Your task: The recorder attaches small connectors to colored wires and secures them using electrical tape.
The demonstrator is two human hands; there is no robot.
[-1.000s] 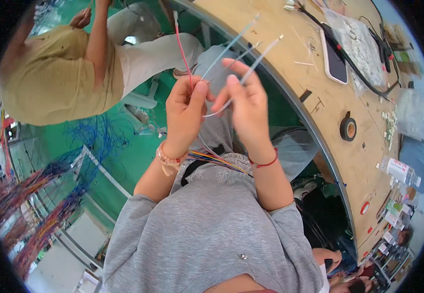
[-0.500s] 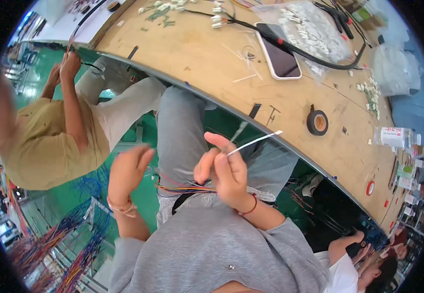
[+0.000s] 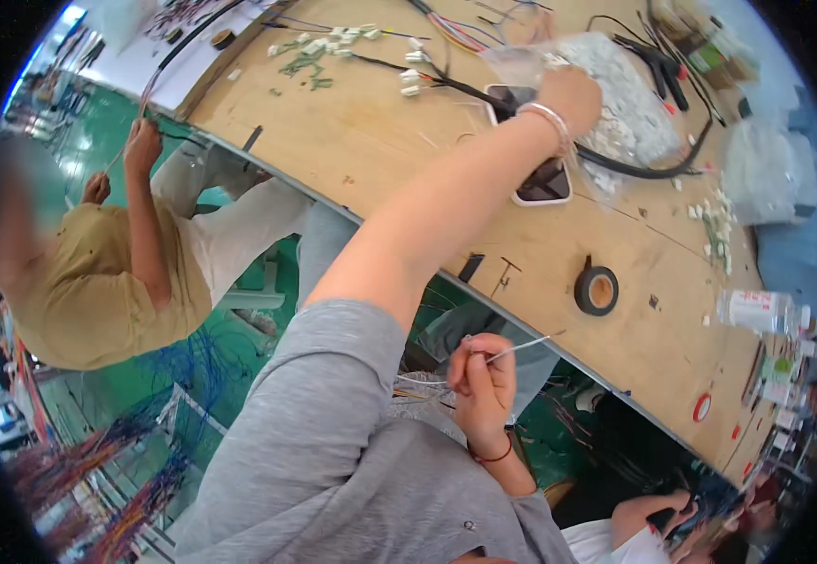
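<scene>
My left arm stretches across the table, and my left hand (image 3: 573,99) is at the clear plastic bag (image 3: 629,66) of small white connectors (image 3: 648,122). Its fingers are mostly hidden behind the back of the hand. Beneath that wrist lies a phone with a white edge (image 3: 548,183), partly covered by my arm. By the table's near edge, my right hand (image 3: 484,381) is closed, pinching a thin white wire (image 3: 526,345). The tip of the wire sticks out to the right over the table edge, and its other length trails left over my lap.
A thick black cable (image 3: 629,169) curves past the bag. Black tape (image 3: 597,289), a clear bottle (image 3: 761,310), a red tape roll (image 3: 702,407) and black-handled pliers (image 3: 662,70) lie to the right. Connectors (image 3: 333,42) sit far left. A co-worker in a tan shirt (image 3: 112,277) sits at left.
My left hand has gone from above my lap up and right to the bag of connectors. My right hand has lowered and moved slightly right, still pinching the white wire.
</scene>
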